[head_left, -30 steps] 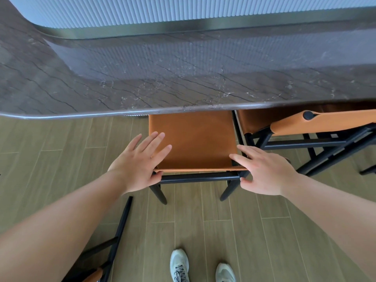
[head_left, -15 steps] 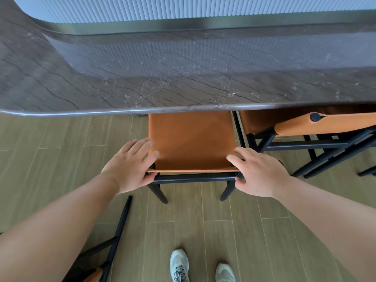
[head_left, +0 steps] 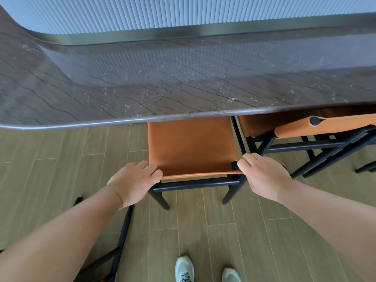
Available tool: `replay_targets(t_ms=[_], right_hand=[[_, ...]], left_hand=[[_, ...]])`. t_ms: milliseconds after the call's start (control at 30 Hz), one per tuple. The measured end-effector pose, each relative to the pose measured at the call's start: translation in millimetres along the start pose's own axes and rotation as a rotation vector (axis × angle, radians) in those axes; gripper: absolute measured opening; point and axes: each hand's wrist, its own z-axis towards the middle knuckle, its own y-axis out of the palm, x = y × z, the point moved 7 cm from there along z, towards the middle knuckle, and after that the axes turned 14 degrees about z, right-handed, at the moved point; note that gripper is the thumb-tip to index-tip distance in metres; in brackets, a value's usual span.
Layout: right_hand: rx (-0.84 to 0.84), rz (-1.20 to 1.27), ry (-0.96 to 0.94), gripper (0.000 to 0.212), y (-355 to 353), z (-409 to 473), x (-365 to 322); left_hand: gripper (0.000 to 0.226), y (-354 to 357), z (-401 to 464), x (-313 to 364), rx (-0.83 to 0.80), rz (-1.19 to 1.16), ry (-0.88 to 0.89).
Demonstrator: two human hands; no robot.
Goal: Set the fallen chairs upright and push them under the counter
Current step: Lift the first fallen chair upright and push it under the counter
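Observation:
An orange leather chair [head_left: 191, 145] with a black frame stands upright in front of me, its far part hidden beneath the dark marble counter [head_left: 162, 88]. My left hand [head_left: 134, 180] grips the near left corner of its orange edge, fingers curled over it. My right hand [head_left: 262, 176] grips the near right corner by a black knob. At the lower left, the black legs of a fallen chair [head_left: 124, 231] lie on the wooden floor, mostly hidden behind my left forearm.
A second orange chair [head_left: 317, 127] stands upright to the right, partly under the counter, its black frame close to my right hand. My shoes [head_left: 184, 269] are on the plank floor just behind the middle chair. A ribbed pale wall [head_left: 183, 13] rises beyond the counter.
Both hands slid back from lying flat on the orange leather to its near corners, and their fingers curled round the edge. The chair shows no clear movement.

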Motion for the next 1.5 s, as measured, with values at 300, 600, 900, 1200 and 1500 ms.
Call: replay_targets(t_ms=[300,600,900,1200,1500], right_hand=[[0.197,-0.04,0.048,0.041,-48.2,35.4,8.7],[0.492,-0.209,0.132,0.032,-94.0,62.3,47.5],[0.474,-0.158,-0.148,0.028,-107.2,82.4,68.0],[0.348,-0.155,-0.241,0.04,-98.4,81.6,79.1],[0.428,-0.146,-0.222,0.033,-111.8,88.5,98.1]], left_hand=[[0.058,-27.0,27.1,-47.9,0.148,0.139,-0.093],[0.039,-48.2,55.7,-100.8,0.235,0.22,-0.232],[0.022,-53.8,72.9,-123.0,0.188,0.123,-0.2],[0.035,-32.2,58.4,-116.5,0.025,0.201,-0.304],[0.048,-40.8,71.2,-109.9,0.113,0.206,-0.294]])
